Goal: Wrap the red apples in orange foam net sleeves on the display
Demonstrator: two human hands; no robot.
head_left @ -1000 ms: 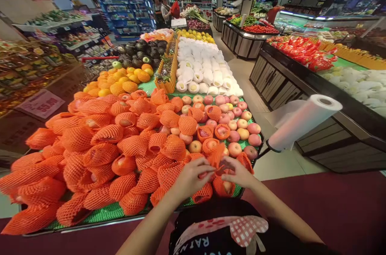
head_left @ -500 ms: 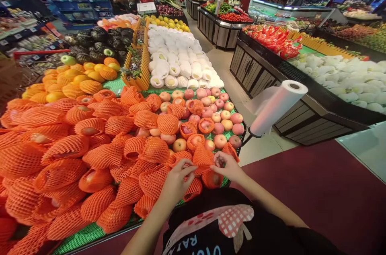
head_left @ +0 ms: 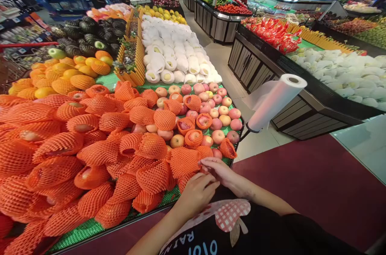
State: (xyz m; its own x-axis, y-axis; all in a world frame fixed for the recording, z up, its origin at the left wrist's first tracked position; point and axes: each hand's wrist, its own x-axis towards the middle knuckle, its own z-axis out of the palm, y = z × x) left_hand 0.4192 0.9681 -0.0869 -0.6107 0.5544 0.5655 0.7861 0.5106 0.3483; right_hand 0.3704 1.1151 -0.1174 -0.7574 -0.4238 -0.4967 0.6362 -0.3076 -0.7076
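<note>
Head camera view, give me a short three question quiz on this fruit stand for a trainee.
1. True or false: the plastic bag roll sits to the right of the bare apples.
2. The right hand touches: A an orange foam net; B a watermelon; C a price card.
3. Fill in: behind the bare apples lies wrapped fruit, its foam sleeves coloured ___.
Key: 1 true; 2 A; 3 white.

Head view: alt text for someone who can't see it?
The left hand and right hand meet at the near edge of a fruit stand, the right touching an orange foam net. Bare apples and a bag roll lie beyond.
</note>
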